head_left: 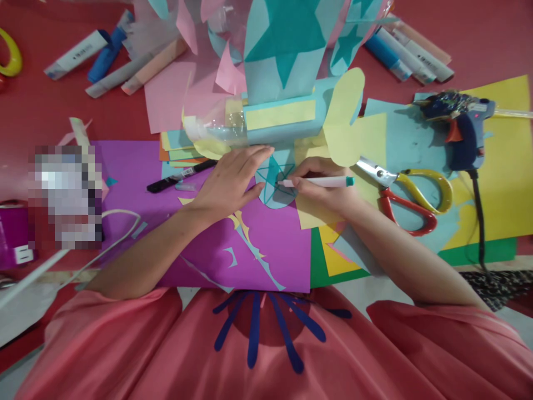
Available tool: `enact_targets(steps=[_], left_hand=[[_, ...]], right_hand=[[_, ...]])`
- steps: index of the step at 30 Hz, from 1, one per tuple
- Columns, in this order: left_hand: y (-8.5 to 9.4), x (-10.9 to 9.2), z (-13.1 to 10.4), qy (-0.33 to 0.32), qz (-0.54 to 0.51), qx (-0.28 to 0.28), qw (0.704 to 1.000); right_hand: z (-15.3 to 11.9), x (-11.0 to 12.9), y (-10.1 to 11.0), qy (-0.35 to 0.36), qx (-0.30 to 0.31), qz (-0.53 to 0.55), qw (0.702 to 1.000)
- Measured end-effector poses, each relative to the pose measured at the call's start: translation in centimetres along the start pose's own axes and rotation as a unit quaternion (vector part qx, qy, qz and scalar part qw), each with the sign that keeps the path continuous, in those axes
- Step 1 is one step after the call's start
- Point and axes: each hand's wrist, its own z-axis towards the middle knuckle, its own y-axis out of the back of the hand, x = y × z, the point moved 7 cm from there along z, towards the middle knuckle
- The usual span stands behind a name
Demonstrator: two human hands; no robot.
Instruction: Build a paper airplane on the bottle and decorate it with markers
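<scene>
My right hand grips a white marker with a teal end, its tip on a light-blue paper cutout. A teal star outline, partly coloured in at the top, shows on that cutout. Fingers stretched out, my left hand lies flat at the cutout's left edge. Just beyond both hands a clear plastic bottle lies on its side, wrapped in blue paper with a pale yellow strip. A pale yellow rounded paper shape stands by its right end. Beneath my left arm is purple paper.
Scissors with red and yellow handles lie right of my right hand. A blue glue gun rests farther right, its cord hanging down. Several markers lie at the back. A black pen-like item sits left. Blue paper with teal stars stands behind.
</scene>
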Motion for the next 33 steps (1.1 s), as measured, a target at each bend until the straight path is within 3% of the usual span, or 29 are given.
enact_targets(steps=[9, 17, 24, 33], left_hand=[[0.0, 0.1, 0.1, 0.012, -0.001, 0.002, 1.000], [0.2, -0.2, 0.0, 0.004, -0.003, 0.001, 1.000], [0.2, -0.2, 0.1, 0.006, 0.003, -0.001, 1.000], [0.1, 0.0, 0.1, 0.010, -0.018, 0.003, 1.000]], right_hand=[[0.0, -0.2, -0.2, -0.005, 0.014, 0.028, 0.999], [0.3, 0.1, 1.0, -0.031, -0.082, 0.035, 0.996], [0.3, 0.2, 0.8, -0.016, -0.082, 0.033, 0.996], [0.1, -0.3, 0.3, -0.033, -0.039, 0.004, 0.999]])
